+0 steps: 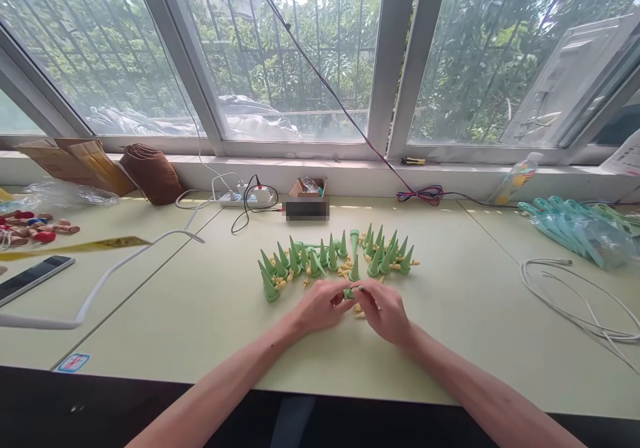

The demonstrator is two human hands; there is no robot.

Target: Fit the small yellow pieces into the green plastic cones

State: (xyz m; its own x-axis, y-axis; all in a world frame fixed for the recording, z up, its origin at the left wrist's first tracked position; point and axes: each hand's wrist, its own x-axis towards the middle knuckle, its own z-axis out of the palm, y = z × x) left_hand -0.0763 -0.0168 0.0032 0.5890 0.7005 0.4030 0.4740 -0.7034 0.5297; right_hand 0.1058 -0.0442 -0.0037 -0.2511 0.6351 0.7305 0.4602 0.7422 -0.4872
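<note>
My left hand (pixel 323 305) and my right hand (pixel 385 307) meet over the table, fingertips closed on a small green plastic piece (pixel 349 294). Fingers cover most of that piece, so its full shape is hidden. Just beyond them stands a green cone (pixel 354 269) with a round base. Several more green cones stand upright in a left group (pixel 295 261) and a right group (pixel 385 255). Small yellow pieces (pixel 345 271) lie among the cones, and a few more yellow bits (pixel 359 311) show beneath my hands.
Behind the cones are a small open box (pixel 309 187) and a power strip (pixel 247 198) with cables. A phone (pixel 35 279) and a white cable (pixel 93 298) lie left. Bagged turquoise items (pixel 575 228) and a coiled cable (pixel 575 298) lie right. Windows line the back.
</note>
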